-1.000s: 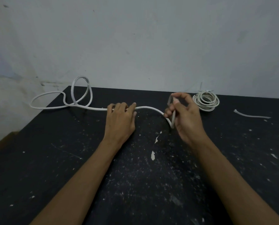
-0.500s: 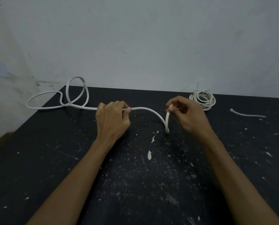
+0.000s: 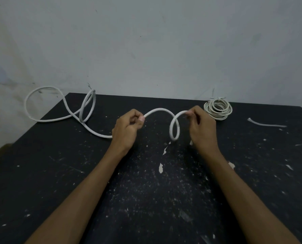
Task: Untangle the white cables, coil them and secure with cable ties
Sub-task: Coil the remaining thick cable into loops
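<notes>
A long white cable (image 3: 159, 110) runs across the far half of the black table (image 3: 146, 191). My left hand (image 3: 126, 131) grips it near the middle. My right hand (image 3: 202, 128) pinches its end, where the cable curls into one small upright loop (image 3: 174, 127). Between my hands the cable arches up. To the left it trails off in two big loops (image 3: 86, 108), one hanging past the table's left edge. A second white cable lies coiled and tied (image 3: 218, 109) at the back, just right of my right hand.
A short white cable tie (image 3: 266, 123) lies on the table at the far right. White paint flecks dot the tabletop. A pale wall stands right behind the table. The table's left edge drops off near the loose loops.
My left hand has slid right along the cable and lifted it. My right hand has turned the end into a full small loop. The trailing loops on the left have been drawn nearer.
</notes>
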